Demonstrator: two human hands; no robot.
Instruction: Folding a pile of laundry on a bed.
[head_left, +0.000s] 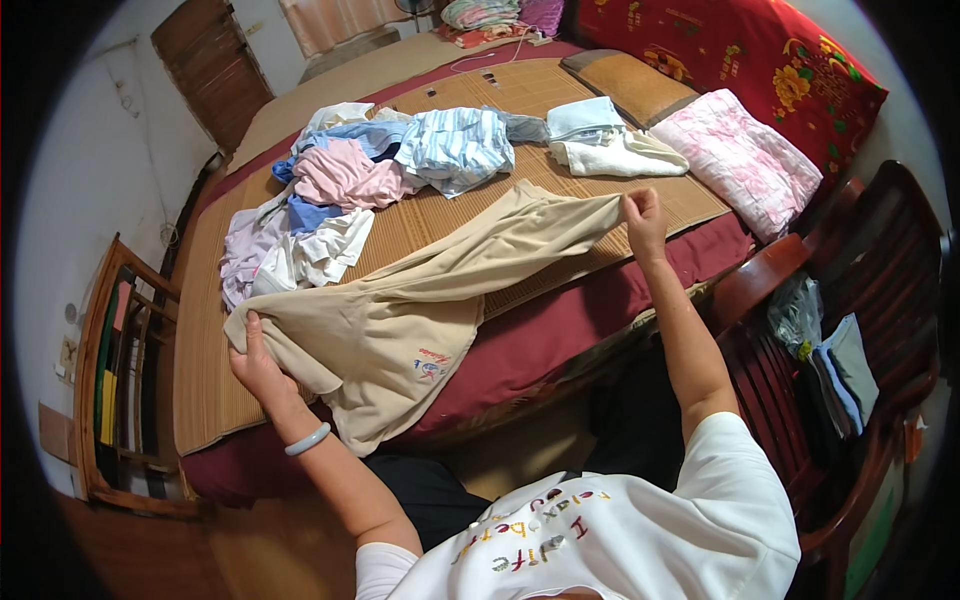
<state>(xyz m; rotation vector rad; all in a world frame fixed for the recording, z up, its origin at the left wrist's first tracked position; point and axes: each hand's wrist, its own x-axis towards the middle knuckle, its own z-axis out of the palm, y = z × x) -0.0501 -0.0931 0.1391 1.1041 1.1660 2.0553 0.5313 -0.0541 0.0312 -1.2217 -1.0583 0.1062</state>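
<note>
A beige cloth garment (420, 307) is stretched between my two hands over the near edge of the bed. My left hand (262, 367), with a pale bangle on its wrist, pinches one end of it, thumb on top. The far end of a long tapering part is gripped in my right hand (645, 217). A small red and blue motif marks the cloth near its lower edge, which hangs over the bedside. Whether it is a top or trousers, I cannot tell. Just beyond my left hand lies a white cloth garment (330, 247).
A bamboo mat (442, 232) covers the bed. Rumpled clothes, among them a pink garment (349, 176) and a striped one (454, 146), form a pile. Folded whitish cloths (615, 154) and a pink-white quilt (739, 157) lie right. A wooden chair (757, 397) holds folded fabric (847, 367).
</note>
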